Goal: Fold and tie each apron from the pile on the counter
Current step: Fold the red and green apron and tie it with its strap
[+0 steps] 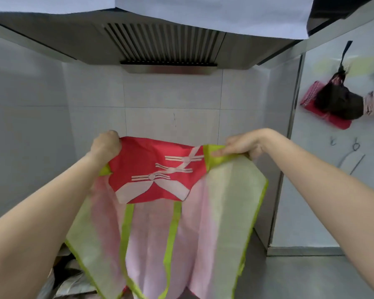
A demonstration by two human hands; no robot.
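Left hand: we see our left hand [105, 145] raised in front of us at the end of a bare forearm, its fingers curled into a fist; its grip is closed on the upper left corner of the apron [158, 203].
Right hand: our right hand [241, 145] is raised to about the same height, back of the hand up, its thumb and fingers pinching the lime-green upper right corner of the apron; this grip too is closed on the cloth.
Spread: the two hands are well apart, and the top edge of the apron sags a little between them.
Surroundings, left to right: a grey wall panel; white wall tiles [171, 93] behind the apron; a steel range hood [160, 44] with a slatted vent overhead; to the right a pale wall where a red cloth [324, 113] and a dark bag [341, 100] hang.
In the way: the hanging apron hides most of what lies below it; at the lower left we make out only dark, blurred things that we cannot tell.
Counter: a grey counter [311, 275] shows at the lower right, running to its back edge under the pale wall.
Apron: held in the air above the counter, with a red bib patch bearing white stripes and circles, pale pink and pale green panels below, lime-green trim and two lime-green bands hanging down.
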